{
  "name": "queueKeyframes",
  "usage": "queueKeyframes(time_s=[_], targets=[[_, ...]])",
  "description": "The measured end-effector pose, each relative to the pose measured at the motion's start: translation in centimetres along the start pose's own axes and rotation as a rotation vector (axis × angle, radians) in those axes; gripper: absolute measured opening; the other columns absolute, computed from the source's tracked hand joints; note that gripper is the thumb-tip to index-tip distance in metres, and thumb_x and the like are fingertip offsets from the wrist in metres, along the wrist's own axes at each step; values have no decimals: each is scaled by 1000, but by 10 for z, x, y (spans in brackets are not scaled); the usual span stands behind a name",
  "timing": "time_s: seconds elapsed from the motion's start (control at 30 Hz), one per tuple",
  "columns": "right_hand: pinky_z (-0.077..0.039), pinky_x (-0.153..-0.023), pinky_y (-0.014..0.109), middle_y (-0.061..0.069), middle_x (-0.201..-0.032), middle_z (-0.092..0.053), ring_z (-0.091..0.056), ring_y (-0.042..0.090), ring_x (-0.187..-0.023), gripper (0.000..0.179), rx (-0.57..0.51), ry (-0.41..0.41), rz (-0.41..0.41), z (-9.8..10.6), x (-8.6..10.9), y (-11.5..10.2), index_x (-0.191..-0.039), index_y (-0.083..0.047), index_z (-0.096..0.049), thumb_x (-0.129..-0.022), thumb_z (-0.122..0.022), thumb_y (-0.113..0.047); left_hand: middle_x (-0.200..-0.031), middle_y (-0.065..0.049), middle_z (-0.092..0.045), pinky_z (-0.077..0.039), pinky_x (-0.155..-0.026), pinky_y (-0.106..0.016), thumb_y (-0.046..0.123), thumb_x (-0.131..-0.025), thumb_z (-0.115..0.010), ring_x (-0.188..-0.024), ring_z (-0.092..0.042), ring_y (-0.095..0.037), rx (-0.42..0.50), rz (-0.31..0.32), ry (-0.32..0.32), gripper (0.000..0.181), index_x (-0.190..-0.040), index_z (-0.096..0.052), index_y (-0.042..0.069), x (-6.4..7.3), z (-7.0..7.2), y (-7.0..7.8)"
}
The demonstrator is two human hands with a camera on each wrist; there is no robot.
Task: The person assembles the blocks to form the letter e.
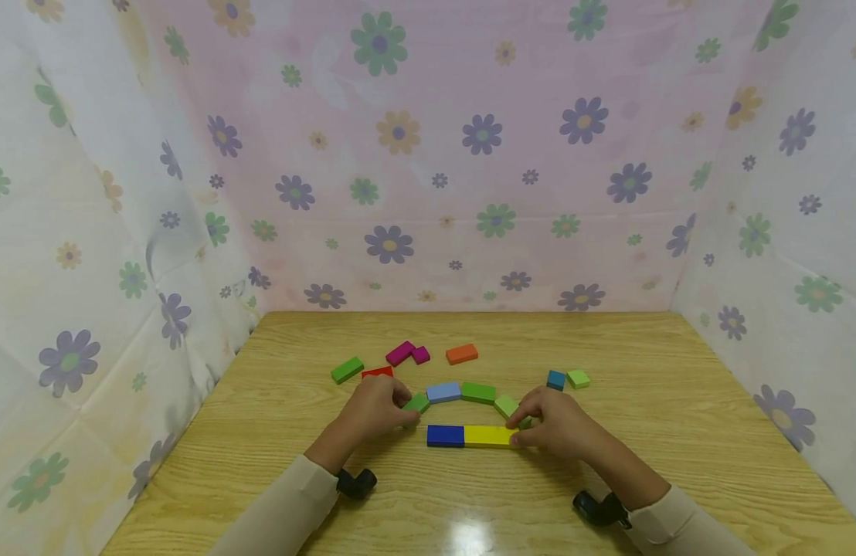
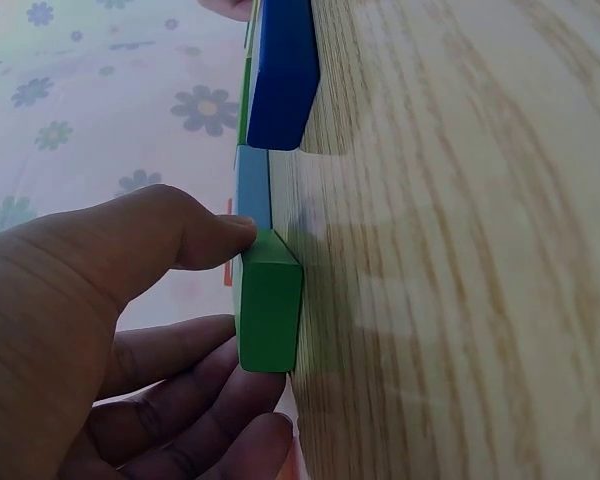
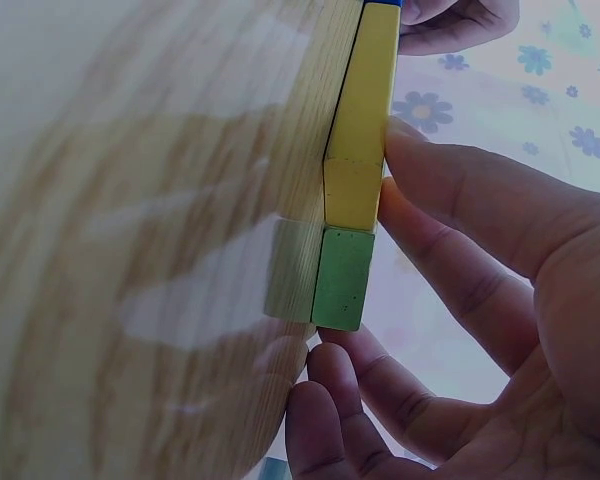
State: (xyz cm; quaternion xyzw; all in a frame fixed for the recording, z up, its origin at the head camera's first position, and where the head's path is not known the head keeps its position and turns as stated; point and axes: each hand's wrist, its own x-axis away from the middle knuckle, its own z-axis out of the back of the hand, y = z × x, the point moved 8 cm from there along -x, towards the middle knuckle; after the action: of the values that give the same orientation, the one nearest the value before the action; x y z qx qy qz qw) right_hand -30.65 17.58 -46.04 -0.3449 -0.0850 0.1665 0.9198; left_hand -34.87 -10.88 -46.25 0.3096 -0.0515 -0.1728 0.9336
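Note:
My left hand point(image 1: 374, 407) pinches a green block point(image 2: 270, 305) at the left end of a curved row on the table, thumb on one side and fingers on the other. The row continues with a light blue block point(image 1: 444, 393), another green block point(image 1: 478, 393) and a light green block point(image 1: 507, 407). In front of this curve, a dark blue block point(image 1: 445, 436) lies end to end with a yellow block point(image 1: 487, 437). My right hand point(image 1: 556, 423) grips the yellow block's right end with thumb and index finger. Its other fingers sit by a green block point(image 3: 342, 280) just behind.
Beyond the curve lie a green block point(image 1: 348, 370), a red block point(image 1: 377, 373), two magenta blocks point(image 1: 400, 354) and an orange block point(image 1: 462, 354). A small blue block point(image 1: 556, 380) and a light green one point(image 1: 578, 378) lie behind my right hand. Flowered cloth point(image 1: 456, 154) surrounds the table.

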Motion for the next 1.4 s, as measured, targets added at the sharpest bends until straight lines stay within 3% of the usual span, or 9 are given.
queueKeyframes(time_s=[0.5,0.63,0.77,1.0,1.13,1.4], targets=[[-54,-88,43,-4,-110,-66,-60,19,-105,12,2,-9,15,0,0,-1,-90,-30,-82,-81,-90,-27,-92,6,-73,-55,-68,-27,34,-84,-86,-80,-62,-9,-2,0,5,28,-101,-82,12,-1,0,-1],[-54,-88,44,-4,-110,-67,-60,19,-106,13,3,-10,15,0,-1,-1,-90,-31,-82,-81,-90,-28,-96,4,-74,-57,-74,-30,36,-85,-84,-85,-63,-10,0,5,12,32,-106,-82,12,-1,2,-2],[-54,-89,44,-5,-110,-67,-61,19,-107,13,2,-10,11,0,0,-1,-90,-31,-82,-81,-90,-27,-102,1,-73,-59,-82,-34,33,-90,-79,-91,-64,-12,-6,17,67,33,-114,-79,10,-3,14,-3],[-54,-89,44,-4,-111,-66,-60,19,-106,13,-7,-12,-2,1,0,-1,-90,-30,-82,-80,-90,-27,-102,-4,-74,-59,-74,-32,21,-91,-79,-86,-66,-14,-83,-5,197,25,-113,-78,8,-19,42,-1],[-54,-90,45,-3,-110,-66,-60,19,-106,13,-5,-10,1,2,0,-1,-90,-29,-82,-80,-90,-27,-102,-5,-72,-55,-71,-33,22,-93,-78,-83,-62,-17,-133,7,181,24,-112,-77,9,-33,46,3],[-54,-92,46,-3,-111,-66,-60,20,-107,13,-22,-15,-5,0,1,-2,-91,-30,-82,-81,-89,-27,-107,-5,-69,-51,-76,-36,28,-92,-79,-88,-58,-18,-241,5,138,27,-114,-80,13,-66,36,-2]])
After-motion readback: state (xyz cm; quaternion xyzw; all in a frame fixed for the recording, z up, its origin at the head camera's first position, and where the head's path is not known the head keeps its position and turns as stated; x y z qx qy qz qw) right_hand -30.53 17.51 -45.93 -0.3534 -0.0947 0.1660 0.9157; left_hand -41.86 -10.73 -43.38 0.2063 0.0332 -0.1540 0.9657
